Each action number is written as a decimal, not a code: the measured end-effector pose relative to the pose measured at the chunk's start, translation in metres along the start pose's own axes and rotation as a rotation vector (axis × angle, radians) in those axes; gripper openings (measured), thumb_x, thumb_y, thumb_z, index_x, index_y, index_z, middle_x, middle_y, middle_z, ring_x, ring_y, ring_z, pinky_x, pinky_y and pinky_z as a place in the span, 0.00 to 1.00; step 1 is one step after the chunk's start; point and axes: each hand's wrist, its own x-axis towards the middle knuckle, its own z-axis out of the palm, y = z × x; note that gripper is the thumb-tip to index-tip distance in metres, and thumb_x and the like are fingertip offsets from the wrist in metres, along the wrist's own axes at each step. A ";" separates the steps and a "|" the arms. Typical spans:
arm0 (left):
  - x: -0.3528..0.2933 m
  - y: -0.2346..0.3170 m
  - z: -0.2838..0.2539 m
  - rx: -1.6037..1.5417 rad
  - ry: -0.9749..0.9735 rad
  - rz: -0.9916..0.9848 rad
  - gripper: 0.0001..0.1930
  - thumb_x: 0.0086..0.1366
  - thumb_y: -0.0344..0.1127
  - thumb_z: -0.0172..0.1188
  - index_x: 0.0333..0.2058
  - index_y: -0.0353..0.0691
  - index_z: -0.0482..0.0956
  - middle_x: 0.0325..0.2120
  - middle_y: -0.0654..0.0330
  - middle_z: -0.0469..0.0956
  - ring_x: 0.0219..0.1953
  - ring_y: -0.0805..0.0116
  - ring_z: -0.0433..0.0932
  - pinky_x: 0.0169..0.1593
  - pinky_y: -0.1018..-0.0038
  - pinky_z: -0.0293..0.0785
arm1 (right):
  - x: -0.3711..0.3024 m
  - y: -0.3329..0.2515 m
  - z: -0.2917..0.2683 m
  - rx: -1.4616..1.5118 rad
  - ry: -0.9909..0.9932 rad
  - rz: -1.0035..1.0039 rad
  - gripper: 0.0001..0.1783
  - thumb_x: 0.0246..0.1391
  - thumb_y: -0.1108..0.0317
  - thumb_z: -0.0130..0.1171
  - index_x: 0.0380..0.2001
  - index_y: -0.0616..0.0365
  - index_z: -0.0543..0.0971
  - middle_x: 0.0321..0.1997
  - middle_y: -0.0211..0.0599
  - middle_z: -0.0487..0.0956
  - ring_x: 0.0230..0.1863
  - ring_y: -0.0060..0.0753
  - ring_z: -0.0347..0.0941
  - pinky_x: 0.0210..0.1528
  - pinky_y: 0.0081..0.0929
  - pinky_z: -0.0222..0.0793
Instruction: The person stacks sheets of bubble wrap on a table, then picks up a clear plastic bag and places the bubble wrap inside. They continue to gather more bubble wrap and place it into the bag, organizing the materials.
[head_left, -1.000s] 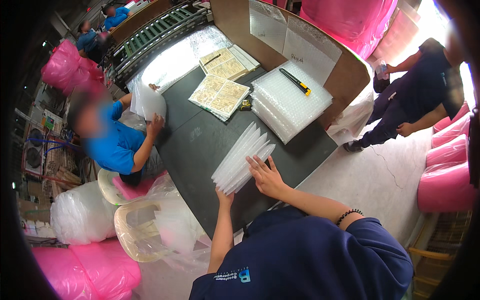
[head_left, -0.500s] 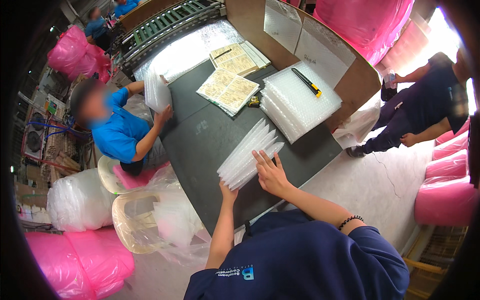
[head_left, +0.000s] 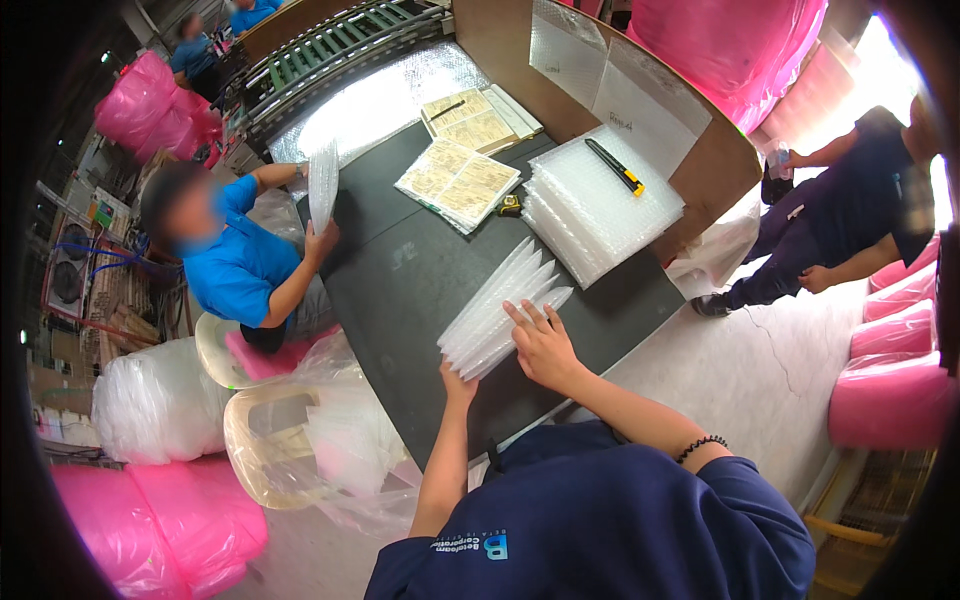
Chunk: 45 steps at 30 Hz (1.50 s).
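A fanned bundle of bubble wrap bags point(head_left: 500, 312) stands tilted over the dark table, its layers spread apart at the top. My left hand point(head_left: 459, 384) grips the near lower corner, fingers partly hidden behind the bags. Against the right side of the bundle lies my right hand point(head_left: 545, 350), its fingers stretched and spread across the edges. Further back on the right is a thick stack of bubble wrap bags point(head_left: 600, 205) with a black and yellow utility knife point(head_left: 615, 166) on top.
On the table point(head_left: 385, 300) lie open notebooks point(head_left: 458, 183), a pen point(head_left: 447, 108) and a tape measure point(head_left: 509, 205). A co-worker in blue point(head_left: 245, 240) holds bubble wrap point(head_left: 323, 185) at the left edge. Another person point(head_left: 840, 210) stands right. A brown board point(head_left: 700, 190) borders the far side.
The co-worker's bubble wrap has turned more edge-on and shifted slightly right. My hands and the bundle have barely moved.
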 end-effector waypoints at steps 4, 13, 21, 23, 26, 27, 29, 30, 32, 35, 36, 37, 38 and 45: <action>0.003 0.008 0.007 -0.359 0.020 -0.204 0.20 0.65 0.43 0.38 0.52 0.40 0.64 0.49 0.53 0.69 0.49 0.54 0.71 0.48 0.52 0.70 | -0.001 -0.001 0.004 0.028 0.071 -0.008 0.21 0.42 0.69 0.55 0.43 0.59 0.68 0.60 0.42 0.62 0.60 0.48 0.56 0.61 0.44 0.50; 0.007 0.020 0.012 -0.630 0.090 -0.364 0.22 0.64 0.47 0.38 0.53 0.42 0.64 0.50 0.53 0.68 0.50 0.52 0.69 0.48 0.49 0.69 | 0.017 -0.009 -0.003 -0.111 0.045 -0.030 0.38 0.43 0.72 0.52 0.61 0.55 0.56 0.50 0.45 0.68 0.50 0.49 0.63 0.60 0.45 0.51; 0.006 0.027 0.015 -0.722 0.128 -0.439 0.24 0.62 0.49 0.39 0.52 0.42 0.65 0.50 0.52 0.68 0.51 0.51 0.69 0.48 0.48 0.68 | 0.013 -0.004 0.006 -0.110 0.016 -0.015 0.37 0.40 0.70 0.57 0.58 0.52 0.61 0.51 0.42 0.66 0.47 0.43 0.63 0.59 0.46 0.51; 0.004 0.036 0.020 -0.751 0.154 -0.471 0.23 0.62 0.49 0.40 0.52 0.42 0.65 0.49 0.52 0.69 0.50 0.52 0.70 0.48 0.48 0.69 | 0.009 0.001 0.010 -0.132 0.079 -0.034 0.34 0.38 0.70 0.58 0.54 0.51 0.65 0.55 0.40 0.64 0.46 0.41 0.64 0.56 0.45 0.53; 0.002 0.033 0.021 -0.750 0.203 -0.463 0.22 0.62 0.47 0.40 0.50 0.42 0.66 0.48 0.53 0.70 0.49 0.52 0.71 0.47 0.51 0.69 | 0.007 0.004 0.005 -0.147 0.043 -0.046 0.27 0.40 0.72 0.53 0.49 0.50 0.67 0.61 0.37 0.60 0.44 0.39 0.65 0.51 0.43 0.57; -0.001 0.029 0.019 -0.741 0.225 -0.450 0.22 0.62 0.47 0.40 0.50 0.42 0.66 0.47 0.53 0.70 0.48 0.53 0.71 0.47 0.52 0.70 | 0.008 0.002 0.002 -0.146 0.010 -0.049 0.25 0.41 0.73 0.51 0.48 0.51 0.68 0.63 0.36 0.58 0.43 0.38 0.65 0.50 0.42 0.59; -0.002 0.022 0.016 -0.743 0.216 -0.418 0.21 0.61 0.45 0.40 0.49 0.42 0.67 0.46 0.54 0.71 0.47 0.54 0.72 0.47 0.54 0.70 | 0.013 0.002 -0.002 -0.160 -0.044 -0.051 0.23 0.42 0.73 0.51 0.46 0.50 0.68 0.65 0.33 0.55 0.42 0.36 0.65 0.47 0.41 0.59; -0.002 0.019 0.016 -0.744 0.209 -0.404 0.20 0.61 0.45 0.41 0.48 0.42 0.67 0.45 0.54 0.72 0.47 0.55 0.72 0.48 0.55 0.70 | 0.014 0.003 -0.003 -0.168 -0.070 -0.049 0.22 0.42 0.73 0.51 0.45 0.50 0.68 0.66 0.32 0.53 0.42 0.36 0.65 0.46 0.41 0.60; -0.002 0.021 0.019 -0.747 0.212 -0.417 0.21 0.61 0.46 0.42 0.48 0.42 0.67 0.45 0.54 0.72 0.46 0.56 0.72 0.47 0.57 0.71 | 0.015 0.008 0.004 -0.209 -0.041 -0.076 0.26 0.39 0.72 0.53 0.47 0.48 0.68 0.66 0.33 0.54 0.41 0.37 0.65 0.47 0.39 0.58; -0.001 0.013 0.018 -0.504 0.130 -0.244 0.20 0.61 0.45 0.46 0.49 0.42 0.67 0.45 0.55 0.72 0.46 0.57 0.73 0.47 0.57 0.71 | 0.012 0.015 0.016 -0.201 0.030 -0.107 0.31 0.38 0.72 0.54 0.52 0.47 0.66 0.65 0.33 0.55 0.41 0.38 0.65 0.47 0.39 0.57; -0.002 0.008 0.014 -0.269 0.084 -0.136 0.20 0.60 0.44 0.48 0.49 0.41 0.67 0.45 0.55 0.72 0.46 0.57 0.73 0.47 0.58 0.71 | 0.012 0.014 0.016 -0.183 0.058 -0.121 0.33 0.38 0.72 0.54 0.54 0.46 0.65 0.65 0.33 0.56 0.40 0.38 0.65 0.47 0.39 0.57; -0.002 0.003 0.009 -0.035 0.065 -0.024 0.20 0.60 0.43 0.50 0.49 0.41 0.67 0.45 0.55 0.72 0.46 0.57 0.73 0.47 0.58 0.71 | 0.013 0.013 0.017 -0.183 0.046 -0.113 0.34 0.39 0.71 0.55 0.55 0.45 0.63 0.65 0.33 0.55 0.42 0.39 0.65 0.49 0.40 0.56; -0.003 0.004 0.007 0.308 0.033 0.099 0.21 0.59 0.41 0.52 0.49 0.40 0.67 0.45 0.55 0.72 0.46 0.57 0.73 0.47 0.60 0.72 | 0.013 0.012 0.017 -0.181 0.027 -0.101 0.36 0.39 0.71 0.55 0.57 0.45 0.62 0.65 0.34 0.55 0.43 0.39 0.64 0.50 0.41 0.55; 0.000 0.021 0.022 0.303 0.117 0.116 0.24 0.49 0.29 0.66 0.46 0.36 0.70 0.41 0.57 0.75 0.43 0.64 0.75 0.45 0.73 0.72 | -0.007 0.025 0.014 -0.055 0.206 -0.060 0.39 0.42 0.68 0.57 0.60 0.37 0.58 0.66 0.34 0.53 0.63 0.40 0.51 0.64 0.46 0.41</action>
